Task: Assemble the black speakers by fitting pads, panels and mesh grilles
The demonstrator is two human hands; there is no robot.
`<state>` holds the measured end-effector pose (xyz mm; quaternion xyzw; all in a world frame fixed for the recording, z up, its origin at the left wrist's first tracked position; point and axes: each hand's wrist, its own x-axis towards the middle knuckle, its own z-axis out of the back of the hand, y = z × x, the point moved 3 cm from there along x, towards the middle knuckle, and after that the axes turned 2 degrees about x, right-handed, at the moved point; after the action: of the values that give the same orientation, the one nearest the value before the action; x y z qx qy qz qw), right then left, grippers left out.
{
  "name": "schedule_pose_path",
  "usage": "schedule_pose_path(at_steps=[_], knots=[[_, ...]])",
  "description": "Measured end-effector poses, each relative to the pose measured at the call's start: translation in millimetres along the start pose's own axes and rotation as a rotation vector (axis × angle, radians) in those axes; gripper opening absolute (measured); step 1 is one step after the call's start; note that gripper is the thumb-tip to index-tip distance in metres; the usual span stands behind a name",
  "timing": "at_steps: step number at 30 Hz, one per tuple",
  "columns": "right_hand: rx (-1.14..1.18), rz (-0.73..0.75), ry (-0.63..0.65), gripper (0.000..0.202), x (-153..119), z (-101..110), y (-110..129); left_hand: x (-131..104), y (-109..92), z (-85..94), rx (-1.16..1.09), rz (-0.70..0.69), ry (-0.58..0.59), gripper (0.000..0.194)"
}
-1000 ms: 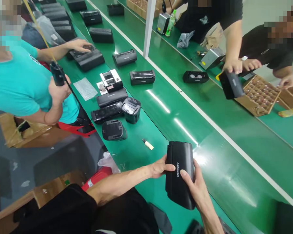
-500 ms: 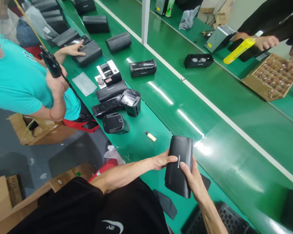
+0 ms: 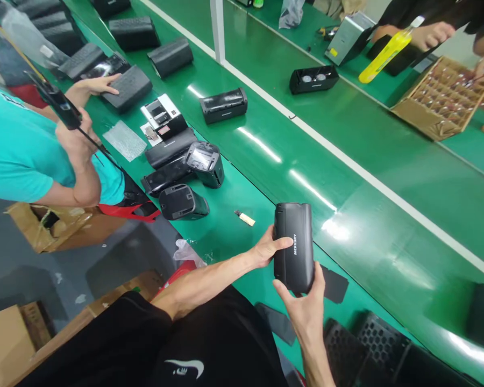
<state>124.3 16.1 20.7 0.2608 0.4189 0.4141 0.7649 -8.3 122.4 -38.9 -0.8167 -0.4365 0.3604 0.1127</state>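
Both my hands hold a black speaker housing (image 3: 293, 269) lettered MERKURY, raised over the green bench. My left hand (image 3: 268, 248) grips its left side, thumb lying across the front near the lettering. Around the lower end is my right hand (image 3: 304, 301), thumb at the bottom left corner and fingers at the right side; part of the grip is hidden. Flat dark grey panels lie below, one panel (image 3: 335, 285) right of the housing and another panel (image 3: 276, 322) beside my right forearm. A small yellowish-handled tool (image 3: 245, 217) rests left of the housing.
Several black housings (image 3: 184, 202) stand to the left. Black honeycomb-grille parts (image 3: 377, 338) sit at the lower right. Across the white line (image 3: 326, 142), a co-worker's hand (image 3: 433, 36) is near a partitioned carton (image 3: 447, 102). A co-worker in turquoise (image 3: 20, 145) stands left.
The housing has moved up and stands more upright in view. My right hand has slid from its front face to the lower end. The camera view has shifted slightly.
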Motion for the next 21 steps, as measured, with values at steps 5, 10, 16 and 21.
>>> schedule_pose_path(at_steps=[5,10,16,21], knots=[[0.092,-0.095,-0.096,0.114,-11.2,-11.7,-2.7,-7.2,0.7,0.4,0.017,0.009,-0.055,0.094],[0.304,-0.019,-0.218,0.119,-20.4,-23.1,-0.3,-12.6,1.6,-10.1,-0.060,0.005,0.018,0.090],[0.258,0.004,-0.356,0.104,-20.8,-21.9,3.9,-10.9,3.2,-7.8,0.001,0.011,0.034,0.095],[0.358,-0.018,-0.235,0.099,-21.5,6.9,-29.2,0.3,-39.7,30.0,0.318,0.129,0.197,0.115]])
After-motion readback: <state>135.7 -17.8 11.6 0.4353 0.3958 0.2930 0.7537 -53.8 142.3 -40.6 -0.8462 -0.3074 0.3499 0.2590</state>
